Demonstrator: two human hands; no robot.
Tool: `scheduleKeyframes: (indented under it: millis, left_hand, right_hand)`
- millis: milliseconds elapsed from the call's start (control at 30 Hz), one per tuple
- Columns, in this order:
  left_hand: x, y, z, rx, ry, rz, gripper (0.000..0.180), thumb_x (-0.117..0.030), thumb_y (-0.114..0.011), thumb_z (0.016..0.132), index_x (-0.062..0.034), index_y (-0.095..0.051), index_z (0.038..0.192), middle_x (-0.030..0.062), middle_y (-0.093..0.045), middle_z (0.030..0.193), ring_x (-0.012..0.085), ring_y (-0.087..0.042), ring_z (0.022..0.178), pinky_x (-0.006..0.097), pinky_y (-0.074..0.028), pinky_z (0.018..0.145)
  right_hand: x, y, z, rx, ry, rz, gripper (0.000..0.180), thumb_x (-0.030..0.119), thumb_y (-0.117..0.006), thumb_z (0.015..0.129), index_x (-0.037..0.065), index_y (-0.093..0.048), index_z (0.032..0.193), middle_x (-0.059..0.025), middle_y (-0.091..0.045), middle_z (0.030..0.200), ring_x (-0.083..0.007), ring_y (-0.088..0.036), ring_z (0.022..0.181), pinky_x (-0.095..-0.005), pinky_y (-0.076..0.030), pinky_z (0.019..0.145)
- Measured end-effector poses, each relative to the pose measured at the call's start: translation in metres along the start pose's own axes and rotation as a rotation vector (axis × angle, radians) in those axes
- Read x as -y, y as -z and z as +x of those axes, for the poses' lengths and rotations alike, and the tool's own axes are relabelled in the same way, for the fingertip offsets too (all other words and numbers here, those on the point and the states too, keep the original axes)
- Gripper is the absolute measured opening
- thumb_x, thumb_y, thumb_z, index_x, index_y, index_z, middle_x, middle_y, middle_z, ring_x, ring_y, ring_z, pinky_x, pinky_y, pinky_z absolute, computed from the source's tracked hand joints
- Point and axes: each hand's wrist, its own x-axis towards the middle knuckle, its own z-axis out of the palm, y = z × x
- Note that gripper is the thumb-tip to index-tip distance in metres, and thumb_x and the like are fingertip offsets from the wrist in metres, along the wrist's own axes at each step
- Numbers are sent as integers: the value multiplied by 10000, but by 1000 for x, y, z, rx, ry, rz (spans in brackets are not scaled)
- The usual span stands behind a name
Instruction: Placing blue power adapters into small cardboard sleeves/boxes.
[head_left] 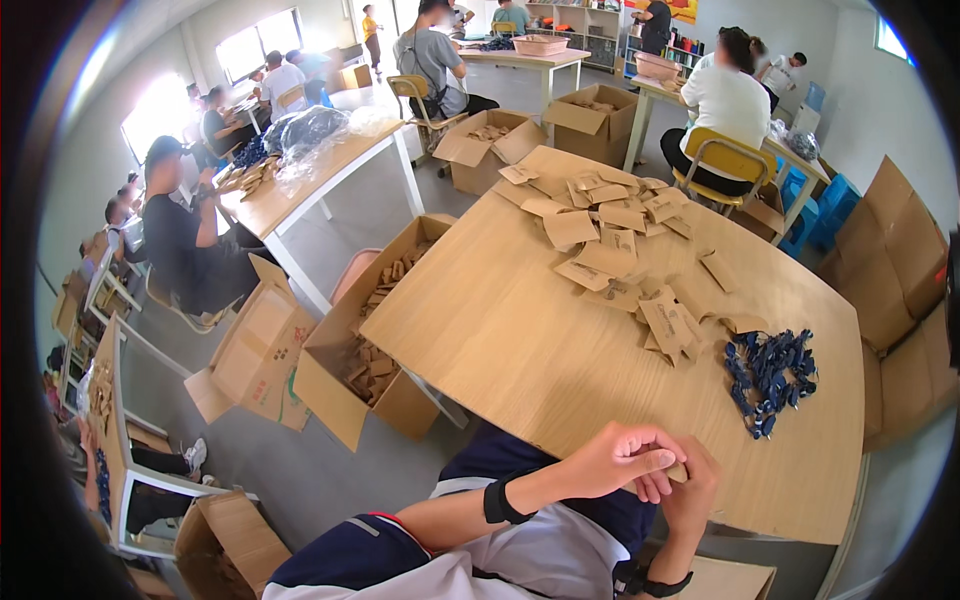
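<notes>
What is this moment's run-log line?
left hand, right hand: on brown piece, mostly hidden | cardboard pieces, navy cords: on table

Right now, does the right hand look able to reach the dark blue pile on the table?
Probably yes: the dark blue pile lies just beyond the right hand, with only tabletop between. That hand seems to hold something tan, though, so it may need freeing first.

Ahead of you: pale wood tabletop [480,310]. Past its left edge you have grey floor [340,460], second wooden table [290,195] on white legs, then pale wall [203,55] with bright windows [258,45], daylight flooding through. Beyond far left corner, another wooden table [560,60], white shelving [575,18] behind. Beyond far edge, chair [735,157] with yellow back. Off far right corner you get blue stools [835,207], water dispenser [806,118], plain white wall [870,120], small window [890,40] high up.
</notes>
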Motion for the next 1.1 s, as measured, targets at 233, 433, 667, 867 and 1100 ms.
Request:
scheduleKeyframes:
  millis: [233,433,667,867,1100]
  left_hand:
    - [-3,-3,-2,3,-30,26,274,-225,-520,1013,12,-612,1117,146,-704,819,190,-705,713,268,-568,612]
    - [-4,-3,-4,-4,-21,55,259,-208,-518,1013,10,-615,1114,144,-702,811,183,-701,704,266,-564,604]
    - [-2,-2,-4,-4,-17,59,253,-198,-510,1016,3,-616,1126,125,-698,793,165,-692,689,257,-555,602]
    - [-5,-6,-6,-10,-37,77,248,-192,-514,1013,-1,-612,1136,112,-690,782,158,-686,686,254,-550,608]
    - [-2,-4,-6,-12,-39,107,251,-173,-509,1013,22,-595,1145,122,-685,893,182,-703,747,271,-573,658]
  right_hand:
    - [-2,1,-3,9,1,-8,230,-32,-697,679,3,-660,903,-120,-671,825,-270,-661,753,-327,-512,668]
    - [-1,0,-4,12,6,-30,249,-40,-686,674,1,-662,918,-135,-683,860,-319,-667,788,-361,-530,692]
    - [-1,-1,-6,-30,15,-95,215,-27,-678,696,1,-657,908,-139,-681,876,-328,-659,805,-374,-528,692]
    - [-1,-3,-8,-81,39,-97,228,-13,-692,692,10,-660,916,-131,-681,885,-318,-658,811,-372,-527,693]
    - [-5,0,-8,-86,93,-121,286,-22,-697,656,30,-674,936,-120,-685,895,-310,-663,826,-369,-535,703]
